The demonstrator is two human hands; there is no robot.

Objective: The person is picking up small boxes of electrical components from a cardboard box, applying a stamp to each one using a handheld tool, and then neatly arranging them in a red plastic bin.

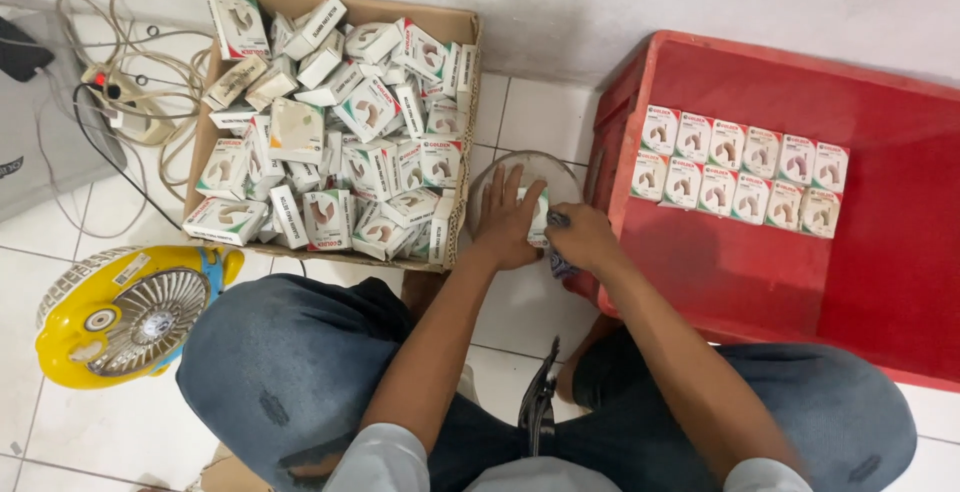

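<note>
My left hand (506, 218) lies flat with spread fingers on a small white box (538, 214), pressing it down over a round clear lid or dish (530, 164) on the tiled floor. Touching the same box from the right is my right hand (582, 237), closed on a dark cloth (560, 264) that hangs below it. A cardboard carton (462, 24) full of several similar small white boxes stands to the left. At the right, a red plastic crate (760, 282) holds two neat rows of the same boxes (742, 169).
A yellow fan (125, 314) lies on the floor at lower left. Tangled cables and a power strip (135, 102) sit at upper left beside a grey object (40, 132). My knees in jeans fill the bottom. A white wall runs along the top.
</note>
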